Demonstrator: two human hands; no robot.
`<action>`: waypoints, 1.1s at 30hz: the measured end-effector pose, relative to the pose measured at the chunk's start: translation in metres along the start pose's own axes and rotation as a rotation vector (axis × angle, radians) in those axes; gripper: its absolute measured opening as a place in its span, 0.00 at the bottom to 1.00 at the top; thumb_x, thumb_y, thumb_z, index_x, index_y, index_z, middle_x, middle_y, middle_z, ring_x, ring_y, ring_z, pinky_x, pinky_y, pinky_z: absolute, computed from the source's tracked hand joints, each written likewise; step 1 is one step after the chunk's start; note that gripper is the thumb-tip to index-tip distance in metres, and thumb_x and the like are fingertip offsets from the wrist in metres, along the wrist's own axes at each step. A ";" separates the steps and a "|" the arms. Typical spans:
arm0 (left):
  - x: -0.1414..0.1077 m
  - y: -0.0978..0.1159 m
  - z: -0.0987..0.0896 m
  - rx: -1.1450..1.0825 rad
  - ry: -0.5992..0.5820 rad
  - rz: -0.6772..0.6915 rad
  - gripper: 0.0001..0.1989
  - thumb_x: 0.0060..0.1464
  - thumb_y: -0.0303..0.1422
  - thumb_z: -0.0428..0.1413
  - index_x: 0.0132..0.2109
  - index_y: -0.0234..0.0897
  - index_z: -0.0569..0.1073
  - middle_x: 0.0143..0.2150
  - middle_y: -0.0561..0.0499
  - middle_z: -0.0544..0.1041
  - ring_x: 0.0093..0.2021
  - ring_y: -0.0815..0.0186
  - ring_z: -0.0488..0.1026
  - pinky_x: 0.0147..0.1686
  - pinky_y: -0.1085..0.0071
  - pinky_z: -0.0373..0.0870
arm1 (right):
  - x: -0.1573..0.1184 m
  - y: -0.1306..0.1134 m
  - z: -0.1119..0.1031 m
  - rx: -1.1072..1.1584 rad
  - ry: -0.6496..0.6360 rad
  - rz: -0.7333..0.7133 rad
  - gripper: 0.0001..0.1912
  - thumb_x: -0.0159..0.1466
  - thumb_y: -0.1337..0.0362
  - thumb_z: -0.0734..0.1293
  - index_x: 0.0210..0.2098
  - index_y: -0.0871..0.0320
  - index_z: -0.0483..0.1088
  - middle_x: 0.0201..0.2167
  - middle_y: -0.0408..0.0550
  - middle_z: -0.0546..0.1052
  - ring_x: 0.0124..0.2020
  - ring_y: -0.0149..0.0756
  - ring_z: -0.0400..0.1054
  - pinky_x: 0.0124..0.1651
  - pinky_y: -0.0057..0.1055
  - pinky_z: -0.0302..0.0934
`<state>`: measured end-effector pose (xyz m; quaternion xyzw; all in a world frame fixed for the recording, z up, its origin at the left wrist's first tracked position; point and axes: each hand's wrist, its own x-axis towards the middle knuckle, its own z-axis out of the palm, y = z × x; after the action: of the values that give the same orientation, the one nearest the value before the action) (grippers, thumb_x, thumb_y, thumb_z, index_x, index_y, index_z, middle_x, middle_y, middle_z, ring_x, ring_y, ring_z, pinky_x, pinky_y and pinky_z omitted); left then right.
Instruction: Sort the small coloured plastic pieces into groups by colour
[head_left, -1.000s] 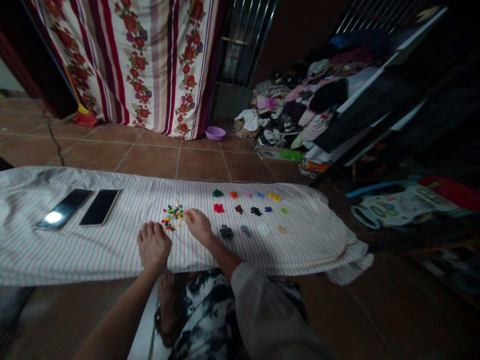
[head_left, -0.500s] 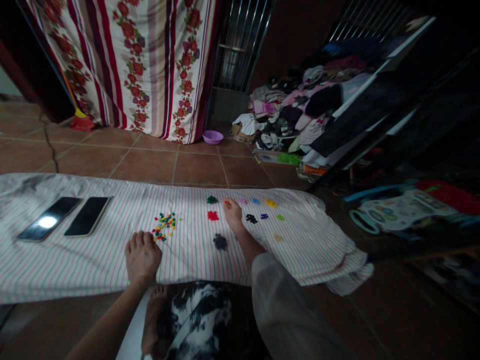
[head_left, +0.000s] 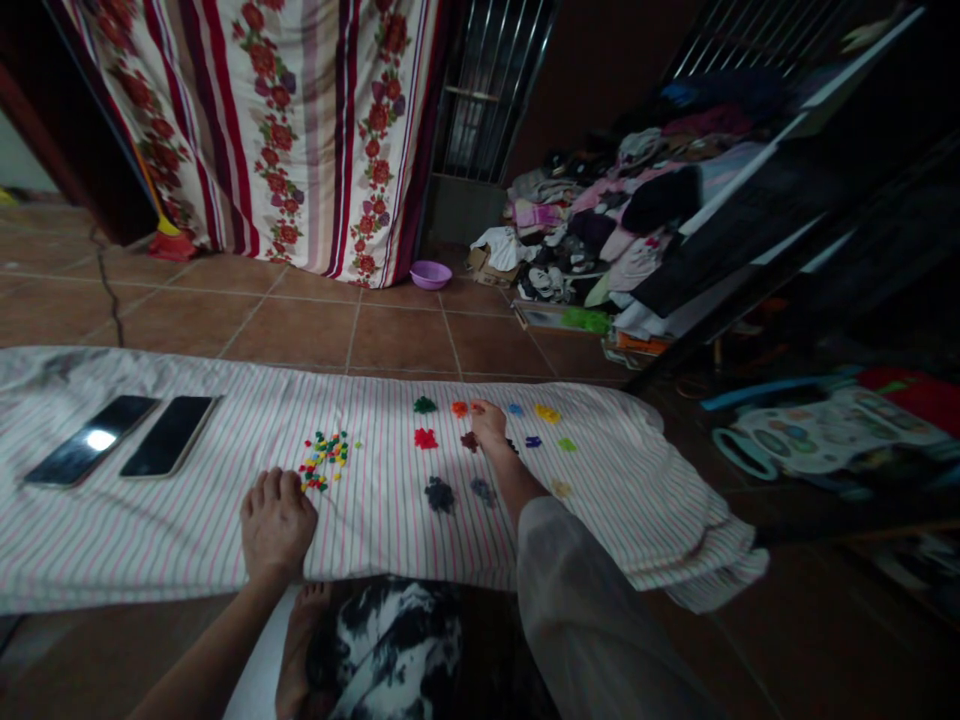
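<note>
My left hand point(head_left: 277, 525) lies palm down on the striped cloth point(head_left: 187, 540), its fingers resting beside a mixed scatter of small coloured pieces point(head_left: 327, 460). My right hand point(head_left: 490, 425) reaches over sorted piles with its fingertips drawn together; anything between them is too small to make out. Just left of its fingers sits an orange pile point(head_left: 459, 409), with a brown pile point(head_left: 469, 441) below. Around them are dark green point(head_left: 425, 405), red point(head_left: 426, 438), dark grey point(head_left: 439, 494) and lighter grey-blue point(head_left: 482, 490) piles. Blue point(head_left: 515, 409) and yellow point(head_left: 547, 413) pieces lie farther right. My hand partly hides a black pile.
Two phones point(head_left: 169, 437) lie at the cloth's left. Purple point(head_left: 532, 441), light green point(head_left: 567, 444) and beige point(head_left: 560, 488) pieces are at the right. Beyond, a purple basin point(head_left: 430, 275) stands on the tiled floor near a curtain point(head_left: 315, 150) and heaped clothes point(head_left: 592, 210).
My right hand has shifted right from the orange pile, uncovering the orange and brown pieces and covering the pink ones. My left hand stays beside the mixed pieces. The view has moved slightly.
</note>
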<state>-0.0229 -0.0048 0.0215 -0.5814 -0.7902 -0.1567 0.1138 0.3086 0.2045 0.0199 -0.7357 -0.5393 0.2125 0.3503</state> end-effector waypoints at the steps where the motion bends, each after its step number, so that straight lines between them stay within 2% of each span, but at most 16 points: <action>1: 0.000 0.000 0.001 0.006 0.000 0.000 0.11 0.60 0.31 0.45 0.45 0.35 0.70 0.51 0.38 0.74 0.56 0.50 0.68 0.53 0.55 0.63 | 0.000 0.000 0.001 0.010 -0.019 0.010 0.16 0.60 0.71 0.62 0.43 0.59 0.78 0.40 0.51 0.82 0.40 0.35 0.77 0.46 0.29 0.69; 4: -0.001 -0.001 0.003 0.019 0.008 -0.003 0.12 0.60 0.31 0.46 0.46 0.35 0.70 0.52 0.38 0.74 0.57 0.50 0.67 0.54 0.56 0.63 | -0.002 -0.001 0.004 0.064 -0.116 0.096 0.17 0.63 0.69 0.61 0.48 0.60 0.76 0.31 0.50 0.81 0.25 0.34 0.75 0.32 0.29 0.70; 6: -0.001 -0.001 0.004 0.025 0.010 -0.003 0.12 0.60 0.30 0.46 0.46 0.34 0.71 0.52 0.38 0.74 0.57 0.50 0.67 0.54 0.56 0.63 | -0.004 -0.003 0.005 0.093 -0.171 0.131 0.18 0.64 0.66 0.60 0.50 0.61 0.75 0.26 0.48 0.79 0.19 0.34 0.71 0.26 0.29 0.68; 8: -0.001 -0.001 0.003 0.029 0.006 -0.003 0.11 0.60 0.30 0.46 0.46 0.34 0.71 0.52 0.38 0.74 0.57 0.50 0.68 0.54 0.56 0.63 | -0.006 -0.003 0.005 0.096 -0.177 0.118 0.17 0.65 0.64 0.61 0.49 0.60 0.76 0.25 0.47 0.79 0.20 0.34 0.72 0.27 0.28 0.68; 14: -0.001 -0.001 -0.001 0.050 -0.009 0.014 0.12 0.61 0.30 0.46 0.47 0.33 0.71 0.53 0.38 0.74 0.56 0.50 0.68 0.53 0.57 0.63 | -0.004 -0.004 0.003 0.061 -0.112 0.017 0.16 0.63 0.64 0.62 0.46 0.58 0.77 0.32 0.48 0.81 0.29 0.33 0.76 0.35 0.27 0.70; 21: -0.001 -0.003 0.004 0.032 0.003 0.015 0.12 0.61 0.30 0.46 0.47 0.32 0.71 0.54 0.38 0.73 0.59 0.49 0.67 0.56 0.56 0.62 | -0.013 -0.011 0.001 0.057 -0.045 0.022 0.15 0.61 0.66 0.61 0.44 0.57 0.77 0.34 0.48 0.81 0.32 0.35 0.76 0.40 0.31 0.71; 27: -0.001 -0.002 0.007 -0.001 0.002 -0.014 0.13 0.61 0.30 0.46 0.48 0.32 0.72 0.55 0.38 0.73 0.59 0.50 0.66 0.57 0.55 0.62 | -0.044 -0.031 0.017 0.065 -0.031 -0.252 0.16 0.59 0.70 0.60 0.40 0.57 0.78 0.42 0.51 0.80 0.45 0.40 0.74 0.54 0.36 0.66; 33: 0.000 -0.001 0.007 -0.027 0.010 -0.037 0.14 0.61 0.29 0.46 0.48 0.31 0.73 0.55 0.36 0.74 0.60 0.49 0.66 0.58 0.54 0.62 | -0.115 -0.058 0.058 0.194 -0.223 -0.517 0.16 0.61 0.69 0.61 0.42 0.55 0.78 0.41 0.49 0.78 0.42 0.36 0.73 0.50 0.32 0.67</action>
<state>-0.0240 -0.0028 0.0149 -0.5673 -0.7981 -0.1726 0.1070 0.1936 0.1228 0.0170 -0.5092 -0.7212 0.2459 0.4001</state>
